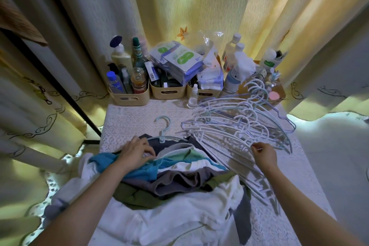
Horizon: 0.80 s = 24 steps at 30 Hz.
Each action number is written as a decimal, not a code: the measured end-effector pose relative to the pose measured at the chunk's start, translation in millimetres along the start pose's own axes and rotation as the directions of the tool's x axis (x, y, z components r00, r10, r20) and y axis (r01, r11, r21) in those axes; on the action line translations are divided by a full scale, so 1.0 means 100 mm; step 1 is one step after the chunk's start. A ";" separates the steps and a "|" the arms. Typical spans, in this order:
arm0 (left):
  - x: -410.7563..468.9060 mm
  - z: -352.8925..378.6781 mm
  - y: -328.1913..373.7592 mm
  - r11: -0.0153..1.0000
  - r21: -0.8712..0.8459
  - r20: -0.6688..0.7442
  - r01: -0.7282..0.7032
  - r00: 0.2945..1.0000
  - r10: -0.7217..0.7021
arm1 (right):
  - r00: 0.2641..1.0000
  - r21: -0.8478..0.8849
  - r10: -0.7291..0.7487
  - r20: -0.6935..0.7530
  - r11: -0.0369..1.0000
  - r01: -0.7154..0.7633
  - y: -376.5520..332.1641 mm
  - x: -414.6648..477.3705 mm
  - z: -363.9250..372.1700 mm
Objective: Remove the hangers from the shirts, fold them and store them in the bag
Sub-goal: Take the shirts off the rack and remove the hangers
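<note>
**Holding a shirt and a hanger**

The left hand (137,152) curls its fingers (148,151) round a blue shirt (143,171) on top of the pile of shirts (179,185) on the table (129,118). The right hand (264,153) pinches a white hanger (246,145) at the edge of the heap of hangers (229,126). A pale blue hanger (162,126) sits in a dark shirt (157,146) just behind the left hand.

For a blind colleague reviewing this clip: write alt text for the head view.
A person's left hand grips a pile of mixed-colour shirts, one on a pale blue plastic hanger, while the right hand pinches one in a heap of white plastic hangers on a lace-covered table.
</note>
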<state>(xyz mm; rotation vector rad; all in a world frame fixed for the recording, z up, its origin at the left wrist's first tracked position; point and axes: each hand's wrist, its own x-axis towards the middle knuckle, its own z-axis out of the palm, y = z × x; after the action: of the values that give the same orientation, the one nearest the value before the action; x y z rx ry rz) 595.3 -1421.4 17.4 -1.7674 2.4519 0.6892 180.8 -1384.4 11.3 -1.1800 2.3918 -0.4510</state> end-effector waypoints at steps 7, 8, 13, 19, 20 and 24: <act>-0.25 -0.10 0.06 0.923 -0.385 0.447 -0.018 0.871 0.204 | 0.923 -0.037 0.161 -0.350 0.982 -0.185 -0.43 -0.29 0.08; -0.26 -0.10 0.08 0.925 -0.380 0.455 0.012 0.873 0.175 | 0.925 -0.012 0.033 -0.379 0.999 -0.041 -0.53 -0.35 0.12; -0.18 0.05 0.17 0.922 -0.367 0.289 0.124 0.957 -0.014 | 0.727 0.163 -0.602 0.330 0.795 0.584 -1.03 -0.57 0.50; 0.16 0.20 0.19 0.987 -0.117 -0.028 0.110 0.993 -0.114 | 0.609 0.077 -0.516 0.603 0.797 0.599 -1.29 -0.52 0.78; 0.24 0.21 0.16 0.982 -0.113 -0.038 0.150 0.987 -0.155 | 0.600 0.037 -0.484 0.636 0.797 0.603 -1.28 -0.51 0.79; 0.52 0.31 0.17 0.962 -0.059 0.082 0.268 0.961 -0.263 | 0.535 -0.057 -0.381 0.754 0.773 0.632 -1.25 -0.58 0.82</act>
<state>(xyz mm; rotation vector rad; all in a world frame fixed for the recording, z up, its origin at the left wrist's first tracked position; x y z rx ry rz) 555.1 -1452.4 -19.8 -2.0066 2.1125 0.8034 337.4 -1418.2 12.9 -1.8189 1.4212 0.2545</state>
